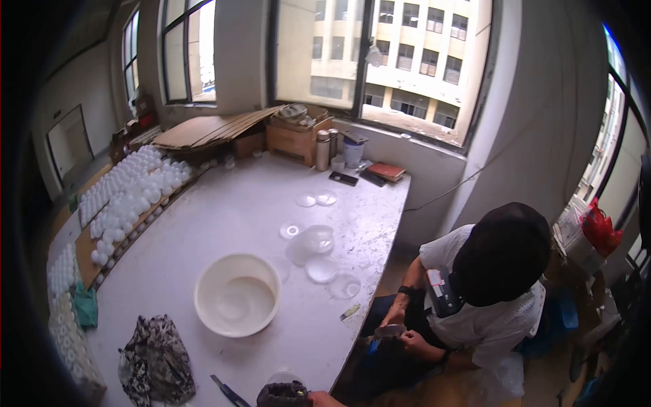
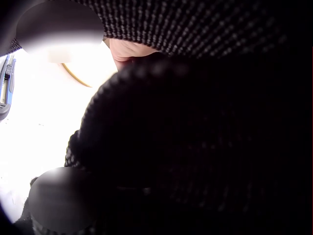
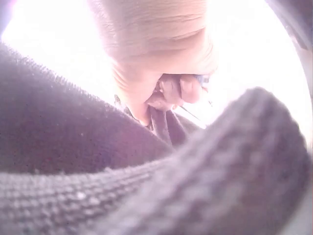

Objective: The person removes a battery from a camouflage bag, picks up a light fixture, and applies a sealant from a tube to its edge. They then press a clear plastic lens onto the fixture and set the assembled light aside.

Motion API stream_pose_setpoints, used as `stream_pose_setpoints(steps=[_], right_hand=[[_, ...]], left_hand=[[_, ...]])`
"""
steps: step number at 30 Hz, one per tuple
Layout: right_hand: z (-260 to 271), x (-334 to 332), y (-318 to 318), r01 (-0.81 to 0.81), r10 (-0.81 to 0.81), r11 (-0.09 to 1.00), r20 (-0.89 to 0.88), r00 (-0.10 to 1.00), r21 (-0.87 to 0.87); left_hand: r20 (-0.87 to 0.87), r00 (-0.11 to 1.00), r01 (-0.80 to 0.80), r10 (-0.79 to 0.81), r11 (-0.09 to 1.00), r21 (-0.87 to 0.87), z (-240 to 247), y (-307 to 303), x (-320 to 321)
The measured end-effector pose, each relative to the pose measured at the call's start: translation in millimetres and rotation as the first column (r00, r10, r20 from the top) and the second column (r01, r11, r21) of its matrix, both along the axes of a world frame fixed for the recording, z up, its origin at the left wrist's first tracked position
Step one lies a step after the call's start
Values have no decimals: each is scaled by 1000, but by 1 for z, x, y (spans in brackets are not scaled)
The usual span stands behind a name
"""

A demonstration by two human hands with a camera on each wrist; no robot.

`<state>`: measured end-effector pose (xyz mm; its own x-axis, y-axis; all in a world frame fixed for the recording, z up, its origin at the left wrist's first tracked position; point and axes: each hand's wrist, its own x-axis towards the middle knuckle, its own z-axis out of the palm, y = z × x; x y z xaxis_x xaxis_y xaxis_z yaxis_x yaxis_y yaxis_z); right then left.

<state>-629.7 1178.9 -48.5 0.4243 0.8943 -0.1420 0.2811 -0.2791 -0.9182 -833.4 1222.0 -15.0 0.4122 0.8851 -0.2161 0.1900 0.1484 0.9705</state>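
Note:
Dark knit fabric (image 1: 279, 393) is bunched at the bottom edge of the head view. My right hand (image 1: 324, 399) is beside it, partly cut off by the frame. In the right wrist view, its curled fingers pinch a fold of the dark knit fabric (image 3: 161, 122). More knit fabric fills most of the left wrist view, leaving only a patch of my left hand (image 2: 129, 50) showing; its fingers are hidden. A blue and black utility knife (image 1: 229, 391) lies on the white table (image 1: 224, 217), left of the fabric.
A cream basin (image 1: 203, 295) stands mid-table, with a crumpled patterned cloth (image 1: 154, 359) nearer me. Clear plastic domes and white discs (image 1: 321, 269) lie beyond. Rows of white cups (image 1: 129, 197) line the left. Another person (image 1: 485, 298) sits at right, holding a small round piece.

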Motion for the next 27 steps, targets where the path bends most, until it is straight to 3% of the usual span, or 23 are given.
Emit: stream_pose_setpoints(steps=[2, 3, 4, 6, 8, 10, 11, 13, 14, 16, 18, 20, 21, 22, 24, 25, 26, 27], right_hand=[[-9, -31, -3, -119, 116, 991, -39, 992, -61], [-8, -53, -13, -185, 178, 977, -77, 981, -101], [-9, -57, -8, -172, 160, 981, -129, 979, -92], [9, -61, -4, -196, 181, 974, -131, 975, -113], [32, -62, -5, -272, 260, 960, -153, 953, -64], [19, -69, -11, -255, 272, 960, -150, 951, 119], [19, -71, -15, -267, 283, 957, -159, 946, 117], [31, -73, -23, -298, 313, 950, -363, 878, 98], [34, -73, -26, -299, 312, 950, -368, 876, 92], [37, -70, -33, -135, 195, 975, -381, 904, 178], [43, -65, -40, 60, 64, 948, -374, 925, 311], [64, -65, -41, 64, 37, 919, -246, 969, 389], [71, -61, -40, -79, 102, 944, -53, 993, 319], [70, -56, -40, -64, 86, 947, -56, 995, 315], [60, -43, -39, -164, 163, 986, -11, 987, -22], [50, -41, -40, -69, 71, 997, -139, 988, 21], [48, -39, -41, -69, 71, 997, -136, 988, 18], [51, -39, -37, -86, 76, 996, -250, 965, -29]], left_hand=[[55, 992, -103, 113, 982, -157, -3, -6, -1], [11, 990, -143, 143, 988, 53, -22, -4, -7], [40, 978, -205, 203, 977, 52, -31, -9, -12], [-62, 989, -130, 134, 989, 64, -10, -7, -15], [40, 997, -68, 71, 994, -83, -30, -10, -26], [88, 994, -63, 67, 997, -47, -25, -14, -36], [80, 994, -77, 81, 996, -51, -25, -19, -42], [24, 997, -76, 75, 996, 50, -20, -27, -53], [21, 997, -78, 78, 996, 43, -14, -29, -57], [-71, 995, -54, 71, 976, 212, 3, -27, -60], [-90, 994, -49, 69, 976, 211, 0, -28, -68], [-204, 977, -35, 65, 988, 149, 2, -32, -75], [-167, 982, -72, 93, 989, 126, -11, -37, -78], [-169, 983, -57, 77, 991, 122, -13, -38, -82], [-214, 973, -69, 91, 992, 107, -15, -37, -88], [-207, 974, -65, 87, 992, 112, -15, -34, -88], [-164, 971, -160, 174, 983, 92, -14, -32, -89], [-128, 958, -250, 256, 966, 67, -13, -31, -91]])
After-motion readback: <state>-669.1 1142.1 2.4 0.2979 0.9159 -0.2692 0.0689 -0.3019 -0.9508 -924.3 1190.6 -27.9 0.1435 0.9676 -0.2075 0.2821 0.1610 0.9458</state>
